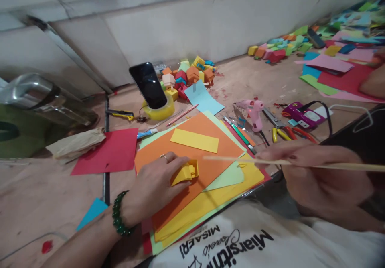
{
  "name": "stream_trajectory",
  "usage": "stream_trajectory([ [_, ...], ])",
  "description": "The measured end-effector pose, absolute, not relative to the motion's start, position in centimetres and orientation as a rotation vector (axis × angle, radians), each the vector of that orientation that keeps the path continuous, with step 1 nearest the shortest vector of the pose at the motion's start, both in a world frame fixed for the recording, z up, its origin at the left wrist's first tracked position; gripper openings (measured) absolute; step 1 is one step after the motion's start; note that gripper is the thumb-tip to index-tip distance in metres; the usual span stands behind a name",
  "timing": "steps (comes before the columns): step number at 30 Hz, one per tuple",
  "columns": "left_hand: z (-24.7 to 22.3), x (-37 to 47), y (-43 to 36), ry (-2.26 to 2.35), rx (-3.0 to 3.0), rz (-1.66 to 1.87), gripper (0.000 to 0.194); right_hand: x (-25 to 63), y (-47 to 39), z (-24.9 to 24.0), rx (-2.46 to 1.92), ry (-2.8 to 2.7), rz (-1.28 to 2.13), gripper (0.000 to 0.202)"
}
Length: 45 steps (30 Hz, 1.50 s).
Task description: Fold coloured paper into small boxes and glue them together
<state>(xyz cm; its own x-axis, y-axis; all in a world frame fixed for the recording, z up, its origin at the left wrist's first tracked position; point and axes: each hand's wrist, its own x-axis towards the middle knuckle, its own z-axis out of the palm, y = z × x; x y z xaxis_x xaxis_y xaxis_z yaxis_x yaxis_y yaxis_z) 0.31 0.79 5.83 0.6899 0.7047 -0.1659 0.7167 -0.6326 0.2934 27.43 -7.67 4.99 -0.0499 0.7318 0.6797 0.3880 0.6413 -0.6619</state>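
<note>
A small folded yellow paper box [193, 170] lies on the orange sheet [192, 127], its open end facing right. My left hand [161, 179], with a ring and a green bead bracelet, grips the box between thumb and fingers. My right hand [321, 175], somewhat blurred, pinches a thin pale wooden stick [228, 160]. The stick's tip points left, to the right of and above the box. A yellow paper strip [195, 140] rests on the orange sheet, above the box. Yellow and light green sheets lie beneath the orange one.
A phone [148, 85] leans on a tape roll [159, 109] near small paper boxes [192, 74]. Farther right are a pink glue gun [254, 109], pliers [282, 133] and a purple device [303, 115]. A steel bottle [45, 99] stands left. Another person's hand [373, 81] shows at right.
</note>
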Motion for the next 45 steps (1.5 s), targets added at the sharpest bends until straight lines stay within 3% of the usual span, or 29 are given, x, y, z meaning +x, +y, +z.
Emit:
stream_trajectory([
  [7,5.5,0.3,0.6,1.111,2.636,-0.043,0.038,23.3,-5.0,6.2,-0.818,-1.834,0.400,0.011],
  [21,5.2,0.4,0.3,1.047,2.719,-0.034,0.053,22.3,-3.9,5.1,-0.759,-2.120,0.292,0.013],
  [45,5.1,0.8,0.4,0.983,2.708,-0.055,0.044,22.3,-3.4,6.0,-0.768,-2.140,0.298,0.013],
])
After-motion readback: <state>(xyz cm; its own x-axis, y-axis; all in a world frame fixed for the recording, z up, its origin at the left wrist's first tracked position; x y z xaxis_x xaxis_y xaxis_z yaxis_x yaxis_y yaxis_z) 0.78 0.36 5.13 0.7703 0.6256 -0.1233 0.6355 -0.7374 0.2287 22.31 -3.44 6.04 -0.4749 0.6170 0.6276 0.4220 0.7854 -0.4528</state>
